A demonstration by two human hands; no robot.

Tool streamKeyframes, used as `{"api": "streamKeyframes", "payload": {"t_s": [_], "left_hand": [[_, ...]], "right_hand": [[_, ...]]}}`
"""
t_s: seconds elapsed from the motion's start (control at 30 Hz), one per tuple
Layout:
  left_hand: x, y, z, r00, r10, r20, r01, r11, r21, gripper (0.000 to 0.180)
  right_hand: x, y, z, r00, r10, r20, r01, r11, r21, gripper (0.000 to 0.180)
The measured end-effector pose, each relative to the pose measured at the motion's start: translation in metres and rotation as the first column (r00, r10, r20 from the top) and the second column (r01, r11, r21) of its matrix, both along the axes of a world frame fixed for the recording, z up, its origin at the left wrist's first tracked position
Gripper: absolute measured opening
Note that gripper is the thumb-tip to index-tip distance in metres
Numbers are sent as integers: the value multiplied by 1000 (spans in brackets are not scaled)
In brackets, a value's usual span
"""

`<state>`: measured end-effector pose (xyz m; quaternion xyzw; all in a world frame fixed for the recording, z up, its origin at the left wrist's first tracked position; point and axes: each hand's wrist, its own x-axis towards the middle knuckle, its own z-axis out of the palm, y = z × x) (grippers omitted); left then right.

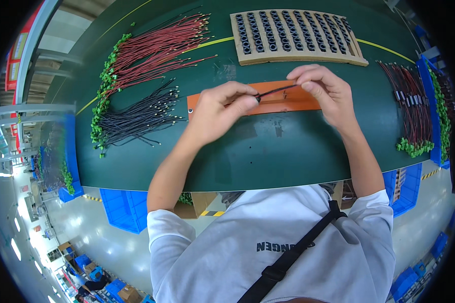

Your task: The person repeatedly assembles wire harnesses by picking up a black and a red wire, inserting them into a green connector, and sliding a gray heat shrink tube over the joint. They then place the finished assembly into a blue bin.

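A thin black and red wire (277, 91) is stretched between my two hands above an orange board (308, 101) on the green table. My left hand (220, 112) pinches its left end with thumb and forefinger, at a small dark round piece (258, 98) partly hidden by the fingertips. At the wire's other end, my right hand (331, 95) is closed in a pinch, its thumb and forefinger on the wire. The orange board lies flat beneath both hands, with small metal pins near its middle.
Red wires (156, 50) and black wires (141, 115) with green connectors lie at left. A cardboard tray (301, 61) with rows of black rings is at the back. Bundled wires with black sleeves (412, 98) lie at right, beside a blue bin (429, 116).
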<state>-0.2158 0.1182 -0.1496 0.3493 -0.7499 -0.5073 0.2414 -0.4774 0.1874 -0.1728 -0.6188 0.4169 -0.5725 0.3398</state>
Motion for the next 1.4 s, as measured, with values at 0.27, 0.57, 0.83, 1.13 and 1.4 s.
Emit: {"api": "streamKeyframes", "payload": {"t_s": [0.27,0.57,0.83,1.13,1.4], "left_hand": [[-31,-11,-23,986,-123,-111,140,976,164,13],[-34,5,-42,975,10,-222,36,978,205,9],[-34,5,-40,983,-20,-183,57,978,199,10],[-34,5,-41,985,-8,-171,45,976,215,15],[-36,5,-38,988,-24,-155,62,966,251,13]], "right_hand": [[4,6,-15,990,23,138,-35,996,87,12],[17,10,-29,998,-43,48,31,974,224,12],[17,6,-29,999,-34,22,27,967,255,12],[16,6,-30,1000,-25,0,24,959,281,12],[20,6,-32,995,-91,35,80,966,248,12]]}}
